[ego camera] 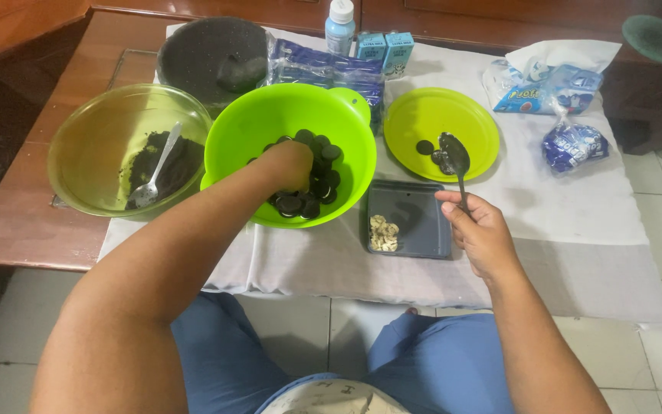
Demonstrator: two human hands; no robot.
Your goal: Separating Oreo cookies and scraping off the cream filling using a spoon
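My left hand (288, 164) reaches down into a bright green bowl (270, 115) and rests among several round black cookies (322, 175); whether its fingers hold one is hidden. My right hand (478, 227) grips a metal spoon (455, 157) by the handle, with the spoon's bowl over a lime green plate (469, 115) that carries a few dark cookie pieces (424, 146). A small dark square tray (421, 222) with pale cream bits (383, 232) lies between my hands.
A clear yellow-green bowl (86, 130) at the left holds dark crumbs and a second spoon (155, 170). Behind stand a black stone mortar (208, 54), blue cookie packs (323, 70), a white bottle (340, 24), small cartons (386, 47) and opened wrappers (561, 84). A white cloth (561, 215) covers the table.
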